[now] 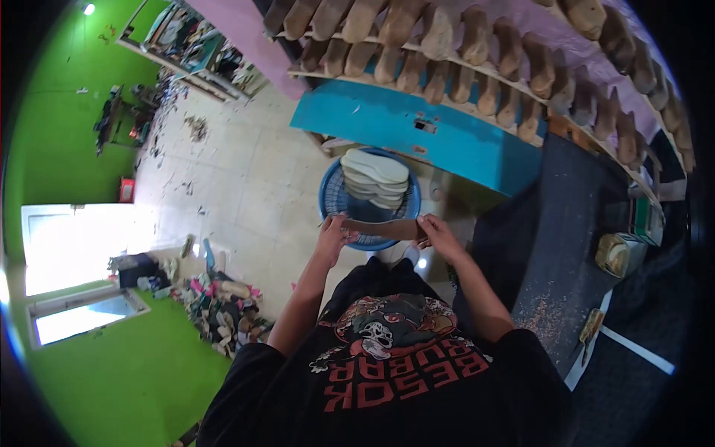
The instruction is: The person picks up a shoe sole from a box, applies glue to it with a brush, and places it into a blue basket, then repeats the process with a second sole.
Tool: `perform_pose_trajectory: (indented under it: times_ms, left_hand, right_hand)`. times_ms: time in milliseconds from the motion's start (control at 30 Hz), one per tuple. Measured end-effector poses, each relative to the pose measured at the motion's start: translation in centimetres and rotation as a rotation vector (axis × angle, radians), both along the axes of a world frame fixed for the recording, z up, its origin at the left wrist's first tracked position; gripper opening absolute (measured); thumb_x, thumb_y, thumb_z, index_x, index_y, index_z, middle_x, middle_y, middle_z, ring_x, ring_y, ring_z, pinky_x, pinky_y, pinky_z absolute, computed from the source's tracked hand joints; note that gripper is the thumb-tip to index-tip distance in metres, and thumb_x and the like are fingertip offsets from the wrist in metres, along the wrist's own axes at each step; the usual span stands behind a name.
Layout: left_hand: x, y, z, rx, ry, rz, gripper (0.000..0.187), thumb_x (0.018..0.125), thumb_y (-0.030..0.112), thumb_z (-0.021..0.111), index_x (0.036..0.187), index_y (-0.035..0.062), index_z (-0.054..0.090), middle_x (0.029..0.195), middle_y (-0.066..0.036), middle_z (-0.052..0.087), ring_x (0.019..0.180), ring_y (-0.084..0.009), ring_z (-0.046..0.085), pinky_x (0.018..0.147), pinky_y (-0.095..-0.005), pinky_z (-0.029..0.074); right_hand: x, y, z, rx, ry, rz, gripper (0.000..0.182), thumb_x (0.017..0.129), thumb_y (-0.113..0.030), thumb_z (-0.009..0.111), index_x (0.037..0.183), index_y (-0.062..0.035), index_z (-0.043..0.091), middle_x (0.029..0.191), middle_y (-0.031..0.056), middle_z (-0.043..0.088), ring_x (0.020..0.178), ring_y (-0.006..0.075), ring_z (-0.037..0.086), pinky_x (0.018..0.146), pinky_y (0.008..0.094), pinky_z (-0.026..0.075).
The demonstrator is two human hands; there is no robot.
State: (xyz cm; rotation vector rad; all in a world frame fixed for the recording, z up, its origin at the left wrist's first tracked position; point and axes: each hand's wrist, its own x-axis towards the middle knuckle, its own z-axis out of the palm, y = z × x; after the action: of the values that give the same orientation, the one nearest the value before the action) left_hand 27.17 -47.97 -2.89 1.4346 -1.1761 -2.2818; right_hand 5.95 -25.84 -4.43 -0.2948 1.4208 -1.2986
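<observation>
A flat brown strip, smooth and slightly curved, is held by its two ends in the center of the frame, over the near side of a round blue basket. One end is pinched by the left hand, the other by the right hand; the fingertips beneath are partly hidden, and the strip's material cannot be told. Part of the basket's slatted plastic wall is covered by the strip. Inside, pale sole-shaped pieces are stacked, the lower ones mostly concealed.

Rows of worn, rounded brown foot shapes are lined along shelves at the upper right, cut off by the frame's top edge. Below them is seen a flat turquoise board, its paint chipped. At right, a dark surface is strewn with fine crumbs; the contents of a jar nearby cannot be made out. At lower left, scraps are heaped in a tangle, few clearly distinguished, and a window is washed out by glare.
</observation>
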Motion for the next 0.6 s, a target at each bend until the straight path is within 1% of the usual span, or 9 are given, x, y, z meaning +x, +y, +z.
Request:
perform_pose_trajectory:
  times_ms: [33,133,167,300,400,467,533,567,600]
  left_hand:
    - [0.5,-0.2,-0.2,0.043,0.008,0.017,0.04,0.1,0.033,0.056,0.126,0.0055,0.047,0.115,-0.013,0.059,0.092,-0.0254,0.067,0.08,-0.0387,0.055]
    - [1.0,-0.3,0.4,0.008,-0.004,0.086,0.039,0.099,0.03,0.056,0.13,0.0075,0.045,0.118,-0.011,0.059,0.097,-0.0253,0.065,0.082,-0.0391,0.054]
    - [1.5,-0.6,0.1,-0.006,0.019,0.079,0.044,0.099,0.032,0.054,0.136,0.0096,0.043,0.124,-0.01,0.058,0.103,-0.0252,0.063,0.084,-0.0407,0.052]
    - [2.0,-2.9,-1.7,-0.042,-0.021,0.002,0.053,0.098,0.039,0.054,0.142,0.0121,0.041,0.128,-0.009,0.057,0.105,-0.025,0.062,0.085,-0.042,0.051]
    - [1.6,-5.0,-3.4,-0.057,-0.143,-0.11,0.063,0.097,0.046,0.053,0.148,0.0125,0.037,0.135,-0.01,0.055,0.11,-0.0274,0.06,0.09,-0.0472,0.05]
    - [1.0,-6.0,-4.7,-0.132,-0.277,-0.193,0.064,0.097,0.05,0.051,0.148,0.0136,0.039,0.135,-0.008,0.055,0.11,-0.0273,0.058,0.09,-0.0472,0.049]
    - [1.2,-7.7,-7.2,-0.162,-0.312,-0.287,0.065,0.097,0.055,0.049,0.146,0.0126,0.043,0.132,-0.008,0.056,0.11,-0.0267,0.058,0.089,-0.0455,0.049]
    - [1.4,-8.5,-8.5,-0.166,-0.303,-0.352,0.064,0.096,0.055,0.05,0.142,0.0106,0.047,0.126,-0.008,0.059,0.104,-0.0231,0.059,0.081,-0.0402,0.05]
    - [1.6,-9.2,-9.8,-0.169,-0.293,-0.416,0.063,0.096,0.055,0.052,0.139,0.0086,0.051,0.119,-0.008,0.061,0.098,-0.0196,0.061,0.073,-0.0349,0.051]
  right_hand:
    - [-0.4,-0.2,-0.5,-0.013,-0.032,0.052,0.034,0.107,-0.037,0.048,0.105,-0.0047,0.058,0.089,0.0077,0.068,0.078,0.0152,0.07,0.069,0.0274,0.057]
    - [-0.8,-1.4,-1.0,-0.057,0.021,0.14,0.032,0.104,-0.037,0.055,0.103,-0.0059,0.059,0.093,0.0046,0.067,0.086,0.0132,0.068,0.075,0.0285,0.052]
    - [-1.2,-1.9,-1.0,-0.061,0.006,0.164,0.026,0.102,-0.032,0.061,0.101,-0.0056,0.058,0.098,0.005,0.068,0.092,0.0134,0.067,0.081,0.0295,0.052]
    - [-1.4,-3.9,-1.2,-0.156,0.079,0.235,0.022,0.096,-0.021,0.07,0.096,-0.0042,0.056,0.106,0.0087,0.07,0.098,0.0135,0.064,0.087,0.0312,0.052]
    - [-0.7,-4.4,-2.4,-0.175,0.127,0.247,0.021,0.095,-0.019,0.071,0.096,-0.0044,0.056,0.107,0.0101,0.07,0.098,0.0132,0.064,0.088,0.0312,0.052]
    - [0.3,-4.6,-3.0,-0.18,0.157,0.193,0.021,0.096,-0.02,0.07,0.093,-0.005,0.056,0.1,0.0103,0.07,0.094,0.0128,0.065,0.083,0.0296,0.053]
    - [1.3,-4.8,-4.1,0.012,0.095,0.116,0.021,0.097,-0.023,0.069,0.095,-0.0066,0.056,0.095,0.0097,0.072,0.086,0.0131,0.067,0.076,0.0282,0.054]
    - [2.7,-5.1,-4.8,0.001,0.116,-0.01,0.025,0.099,-0.03,0.065,0.093,-0.0072,0.056,0.082,0.0081,0.071,0.071,0.0121,0.066,0.064,0.0253,0.052]
    - [3.7,-5.4,-5.6,0.051,0.1,-0.081,0.026,0.1,-0.031,0.063,0.092,-0.0069,0.056,0.079,0.0087,0.07,0.067,0.0128,0.066,0.06,0.0248,0.051]
